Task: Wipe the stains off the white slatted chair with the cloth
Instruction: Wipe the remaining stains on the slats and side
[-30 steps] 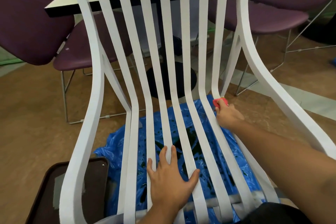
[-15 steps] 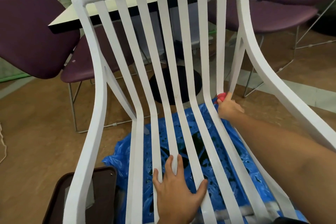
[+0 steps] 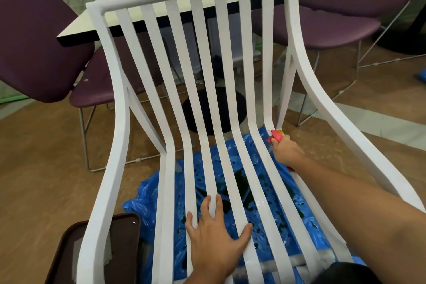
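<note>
White slatted chair [image 3: 200, 76] standing over blue plastic sheet [image 3: 147, 193]. Right hand [image 3: 287, 152] gripping red cloth [image 3: 276, 138] at far-right slat bend; left hand [image 3: 216, 235] pressing flat on near slats. Risk: loose grip letting cloth slip through gap onto wet sheet.

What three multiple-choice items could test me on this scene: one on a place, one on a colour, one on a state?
1. Where does the right hand hold the cloth?
A. on the top rail
B. at the bend of the rightmost slat
C. on the table

2. What colour is the sheet under the chair?
A. blue
B. green
C. yellow

3. How is the left hand?
A. curled in a fist
B. flat, with fingers spread on the seat
C. pinching the cloth

Answers:
1 B: the red cloth sits where that slat bends.
2 A: blue plastic shows between the slats.
3 B: its straight fingers lie spread across the seat.
</note>
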